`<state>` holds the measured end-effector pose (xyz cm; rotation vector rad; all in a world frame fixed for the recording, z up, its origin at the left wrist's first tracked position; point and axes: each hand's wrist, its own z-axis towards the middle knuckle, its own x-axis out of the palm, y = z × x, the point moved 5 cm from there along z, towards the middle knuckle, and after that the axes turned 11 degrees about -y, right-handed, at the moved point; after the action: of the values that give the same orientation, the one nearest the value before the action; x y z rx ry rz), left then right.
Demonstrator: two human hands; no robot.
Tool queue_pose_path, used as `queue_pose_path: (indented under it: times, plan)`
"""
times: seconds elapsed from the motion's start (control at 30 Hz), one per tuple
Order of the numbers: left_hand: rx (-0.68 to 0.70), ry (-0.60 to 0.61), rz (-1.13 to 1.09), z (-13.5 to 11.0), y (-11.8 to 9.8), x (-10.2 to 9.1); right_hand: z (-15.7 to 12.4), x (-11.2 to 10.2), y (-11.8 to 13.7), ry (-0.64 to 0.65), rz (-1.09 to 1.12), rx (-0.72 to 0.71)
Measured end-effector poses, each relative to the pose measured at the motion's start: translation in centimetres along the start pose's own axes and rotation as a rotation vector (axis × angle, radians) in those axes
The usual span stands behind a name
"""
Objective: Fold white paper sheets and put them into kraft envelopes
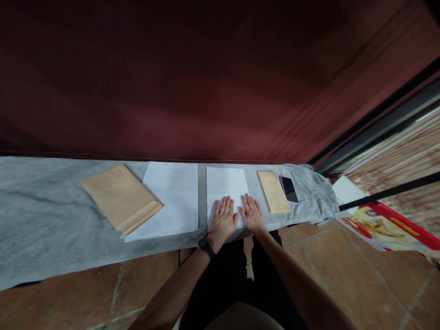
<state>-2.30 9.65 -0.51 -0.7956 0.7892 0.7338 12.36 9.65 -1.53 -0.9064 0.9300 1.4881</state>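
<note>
A white sheet of paper (227,181) lies on the grey cloth in front of me. My left hand (222,221) rests flat on its near part, fingers stretched out, with a dark band on the wrist. Beside it, my right hand (252,214) also lies flat with spread fingers, over the sheet's near right edge. Left of the sheet is a stack of white paper (175,197). Several brown envelopes (120,195) overlap that stack's left side. To the right of my right hand sits a smaller pile of brown envelopes (274,192).
A dark phone (289,189) lies right of the smaller envelope pile. Grey cloth (51,215) covers the long narrow surface, which a dark red panel (206,91) borders at the back. A red and yellow box (385,224) stands at the right, above the tiled floor (337,261).
</note>
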Motion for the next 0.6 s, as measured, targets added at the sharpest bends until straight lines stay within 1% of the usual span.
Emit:
queue_pose_path:
  times: [0.27,0.6]
  plan:
    - [0.002,-0.065,-0.020,0.17,-0.01,-0.51,0.24,0.08,-0.02,0.027,-0.032,0.012]
    - [0.026,-0.050,0.054,0.31,-0.35,-0.97,0.25,0.02,-0.04,0.041,0.026,0.051]
